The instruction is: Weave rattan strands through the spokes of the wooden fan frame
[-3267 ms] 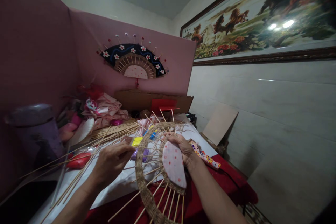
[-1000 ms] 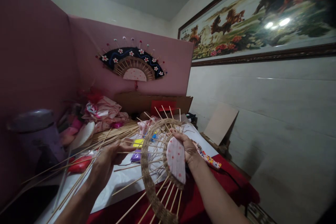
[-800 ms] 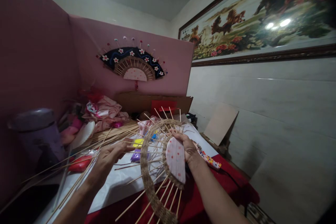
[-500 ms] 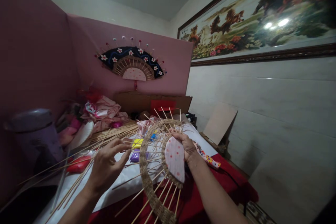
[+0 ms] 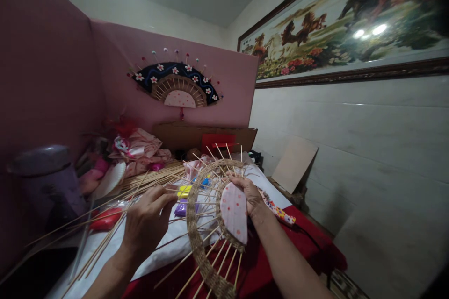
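A half-made fan frame [image 5: 201,247], with bamboo skewer spokes and woven straw bands, stands on edge above the table. My right hand [image 5: 247,192] is closed on its pink dotted half-round base [image 5: 233,211]. My left hand [image 5: 147,222] is to the left of the frame, its fingers pinched together on the end of one skewer spoke [image 5: 175,238] that sticks out of the outer straw band.
A loose bundle of bamboo skewers [image 5: 140,182] lies on the white sheet [image 5: 154,252] over a red cloth [image 5: 308,243]. A finished black fan [image 5: 177,81] hangs on the pink board. Fabric scraps [image 5: 138,147], a cardboard box [image 5: 206,135], a purple jar [image 5: 45,180] and a floral strip [image 5: 277,210] crowd the table.
My left hand opened, slid down the spokes toward me and pinched a skewer lower on the frame. My right hand kept its hold on the base; the frame barely shifted.
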`<state>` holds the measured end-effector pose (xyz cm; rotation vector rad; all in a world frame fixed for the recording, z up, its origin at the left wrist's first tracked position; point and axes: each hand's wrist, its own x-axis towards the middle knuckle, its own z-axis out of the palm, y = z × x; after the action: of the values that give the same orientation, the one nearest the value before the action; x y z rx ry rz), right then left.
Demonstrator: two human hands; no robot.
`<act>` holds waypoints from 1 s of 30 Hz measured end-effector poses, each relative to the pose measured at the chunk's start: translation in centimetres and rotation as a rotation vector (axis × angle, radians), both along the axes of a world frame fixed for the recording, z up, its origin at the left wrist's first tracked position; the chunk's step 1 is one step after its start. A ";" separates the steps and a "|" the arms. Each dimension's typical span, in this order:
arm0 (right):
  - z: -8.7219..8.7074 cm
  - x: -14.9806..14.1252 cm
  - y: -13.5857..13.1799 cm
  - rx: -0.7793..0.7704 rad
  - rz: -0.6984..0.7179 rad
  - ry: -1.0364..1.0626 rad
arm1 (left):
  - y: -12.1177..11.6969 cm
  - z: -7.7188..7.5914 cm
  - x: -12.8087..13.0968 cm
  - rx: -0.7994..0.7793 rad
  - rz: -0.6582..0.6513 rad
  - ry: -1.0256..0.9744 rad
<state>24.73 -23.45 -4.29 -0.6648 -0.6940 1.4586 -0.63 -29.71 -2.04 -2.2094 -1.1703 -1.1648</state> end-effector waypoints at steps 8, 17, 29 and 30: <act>0.1 -0.1 0.0 0.003 0.012 0.008 | -0.3 -0.1 0.3 0.003 -0.076 0.039; -0.2 -0.1 0.0 -0.002 -0.009 -0.007 | -0.3 -0.2 0.2 0.027 -0.066 0.072; -0.4 -0.1 0.1 -0.017 0.013 0.018 | -0.3 -0.5 0.1 0.006 -0.128 0.098; -0.3 -0.2 0.1 -0.013 0.011 0.026 | -0.3 -0.5 0.1 -0.003 -0.134 0.081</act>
<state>24.57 -23.37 -4.64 -0.6515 -0.6696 1.4809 -0.55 -30.03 -2.57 -2.3447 -1.0060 -1.1134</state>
